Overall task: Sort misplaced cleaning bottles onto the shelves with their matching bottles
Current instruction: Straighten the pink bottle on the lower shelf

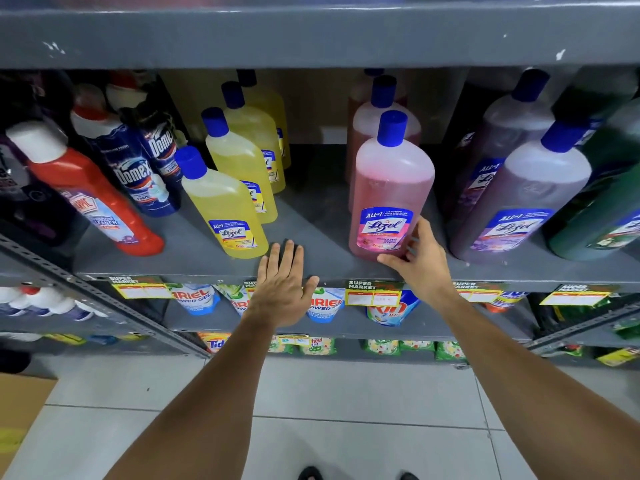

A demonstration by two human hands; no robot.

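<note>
Pink Lizol bottle (391, 188), blue-capped, upright on shelf (311, 216); right hand (420, 261) grip spread against its base.

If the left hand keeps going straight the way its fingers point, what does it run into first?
Probably nothing soon: the left hand points into the bare gap of shelf between the yellow bottles and pink bottles. Depth is unclear.

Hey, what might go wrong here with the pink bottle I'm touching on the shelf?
The front pink Lizol bottle stands close to the shelf edge, and your right hand only touches its lower side, so a nudge might tip it off. Your left hand lies flat, open, beside the front yellow bottle and might bump it.
</note>
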